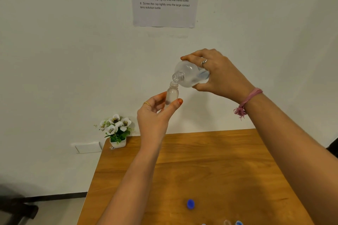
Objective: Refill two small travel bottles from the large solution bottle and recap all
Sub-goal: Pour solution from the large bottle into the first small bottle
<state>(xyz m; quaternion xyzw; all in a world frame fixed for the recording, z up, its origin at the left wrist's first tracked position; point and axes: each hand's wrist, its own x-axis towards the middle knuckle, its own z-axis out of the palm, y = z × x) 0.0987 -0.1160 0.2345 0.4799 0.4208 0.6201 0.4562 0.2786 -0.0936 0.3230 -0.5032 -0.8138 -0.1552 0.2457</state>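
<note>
I judge I'm mid-pour on a travel bottle point(172, 95), pinched upright in my left hand point(155, 113), while my right hand's point(219, 75) grip wraps the tilted large bottle point(190, 75) at its 1 o'clock, mouths nearly touching; a blue cap point(190, 204) lies on the bench point(210, 170) at 6 o'clock, so all recapping remains.

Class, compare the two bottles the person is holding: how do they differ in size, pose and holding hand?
The large bottle is wider; the travel bottle is slim. The large one is tipped neck-down in the right hand; the travel one stands upright in the left hand. Both are clear and uncapped.
</note>
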